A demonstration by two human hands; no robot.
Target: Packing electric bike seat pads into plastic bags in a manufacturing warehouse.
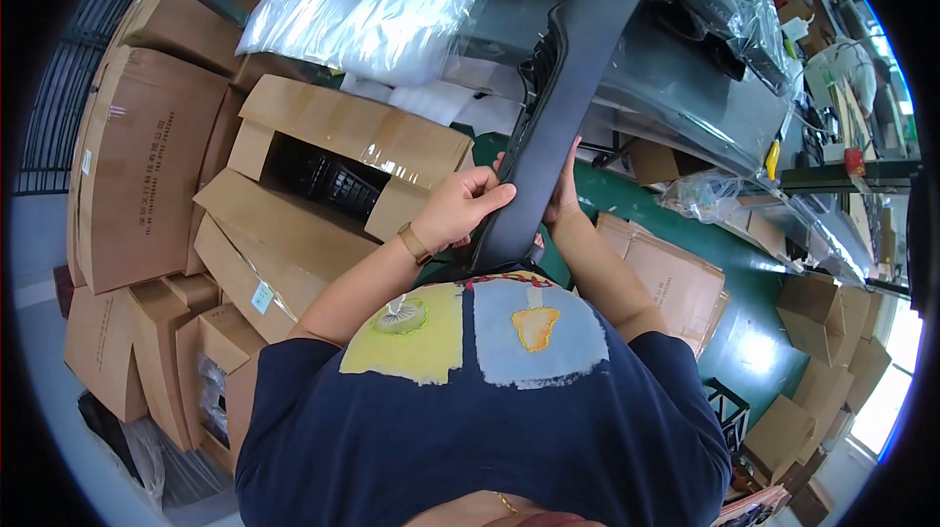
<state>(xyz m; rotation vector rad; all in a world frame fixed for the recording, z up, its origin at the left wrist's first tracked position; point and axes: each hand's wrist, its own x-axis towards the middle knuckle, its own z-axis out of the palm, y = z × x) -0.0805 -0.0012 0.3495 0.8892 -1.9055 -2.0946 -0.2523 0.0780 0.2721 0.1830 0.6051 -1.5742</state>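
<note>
A long black moulded plastic panel (565, 101) stands tilted in front of me, its lower end close to my body and its upper end over the workbench. Clips or ribs show along its left edge. My left hand (468, 206) grips that edge near the lower end, thumb bent against the panel's face. On the other side my right hand (563, 184) holds the right edge; most of its fingers are hidden behind the panel. An open cardboard box (392, 140) with black ribbed parts (338, 184) inside stands to the left of my left hand.
The workbench (490, 23) ahead carries clear plastic bags (367, 13) and dark wrapped parts (729, 3). Stacked cardboard boxes (147, 165) fill the left side. Flattened cartons (676, 277) lie on the green floor (749, 331) to the right, with more boxes (813, 409) beyond.
</note>
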